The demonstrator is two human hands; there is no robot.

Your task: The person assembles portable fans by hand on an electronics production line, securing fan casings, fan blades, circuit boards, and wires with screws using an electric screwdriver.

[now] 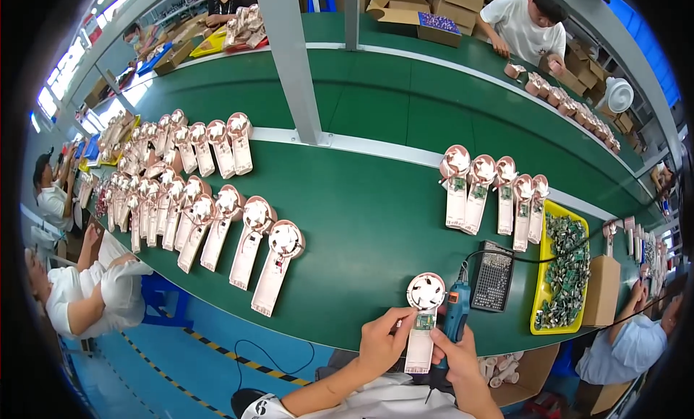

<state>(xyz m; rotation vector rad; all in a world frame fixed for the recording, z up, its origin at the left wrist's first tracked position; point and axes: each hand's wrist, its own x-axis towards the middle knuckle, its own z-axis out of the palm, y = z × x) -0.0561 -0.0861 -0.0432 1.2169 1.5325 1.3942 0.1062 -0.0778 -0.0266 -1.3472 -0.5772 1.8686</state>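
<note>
In front of me is a pink handheld-fan half-shell (419,355) with a round white-bladed head (426,292) and a green circuit board (424,321) in the top of its handle. My left hand (382,341) pinches at the board's left edge, just below the head; what lies between the fingertips is too small to make out. My right hand (457,350) is closed round a blue electric screwdriver (456,312), its bit pointing down toward me. The right thumb rests against the shell's right edge beside the board.
Rows of fan shells (258,215) cover the green bench's left side. Several shells with boards (478,171) lie at the far right. A black tray of screws (493,277) and a yellow bin (538,319) of circuit boards stand right. A cable crosses there. Co-workers (531,22) sit around.
</note>
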